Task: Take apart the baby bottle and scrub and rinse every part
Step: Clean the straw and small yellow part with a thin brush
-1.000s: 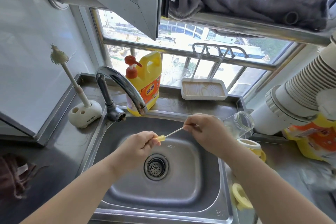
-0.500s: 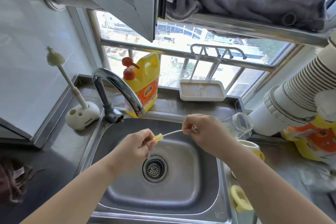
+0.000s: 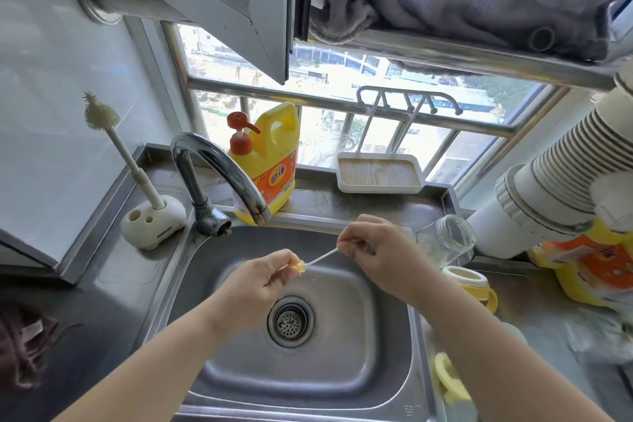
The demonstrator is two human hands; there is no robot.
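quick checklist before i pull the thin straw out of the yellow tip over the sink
1. Left hand pinches the yellow tip: ok.
2. Right hand pinches the far end of the straw: ok.
3. Both parts held above the sink, so a dropped piece lands in the basin: ok.
4. Strainer seated in the drain: ok.
5. Water running from the faucet for rinsing: not ok, no stream visible.
6. Straw already loose in the tip: cannot tell.
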